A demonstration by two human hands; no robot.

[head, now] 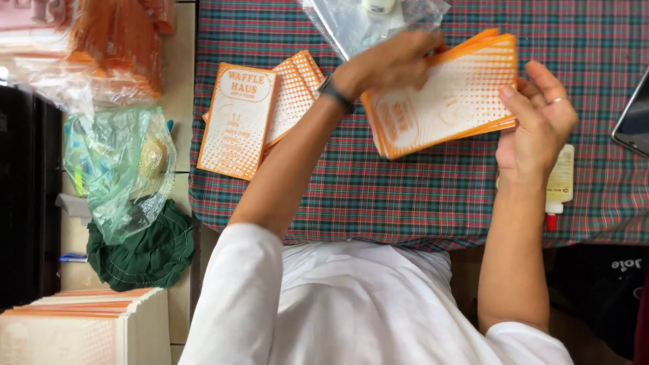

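My right hand holds a stack of orange-and-white printed cards above the plaid tablecloth, thumb on the top card and fingers behind. My left hand, blurred and wearing a dark wristband, grips the stack's far edge. A few more of the same cards lie fanned on the cloth to the left, under my left forearm.
A clear plastic bag lies at the table's far edge. A small white glue bottle with a red cap lies below my right hand. A dark screen sits at the right edge. Left of the table are bagged items, a green cloth and another card stack.
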